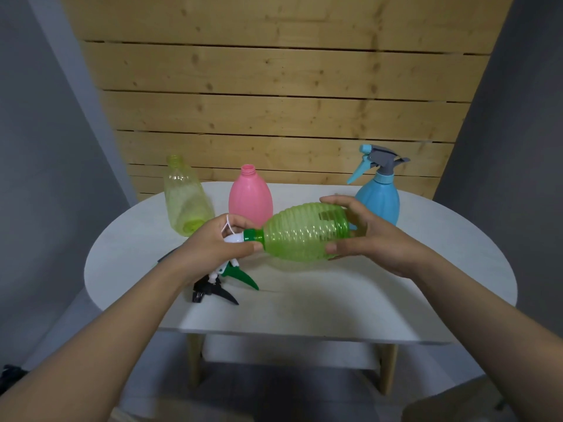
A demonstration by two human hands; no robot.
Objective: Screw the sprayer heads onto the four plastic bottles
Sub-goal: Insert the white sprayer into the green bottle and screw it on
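A ribbed green bottle [304, 233] lies sideways in the air above the table, neck pointing left. My right hand [368, 236] grips its base. My left hand [213, 248] is closed around a white and green sprayer head [240, 239] whose green collar sits on the bottle's neck; its green trigger [243, 277] hangs below my hand. A yellow-green bottle [185, 202] and a pink bottle [250, 199] stand open-necked at the back. A blue bottle [379, 199] at the back right carries a blue and grey sprayer head [376, 162].
A black sprayer head [210, 290] lies on the white oval table [396, 300] under my left wrist. A dark object [166, 257] pokes out left of my left hand. A wooden plank wall rises behind the table.
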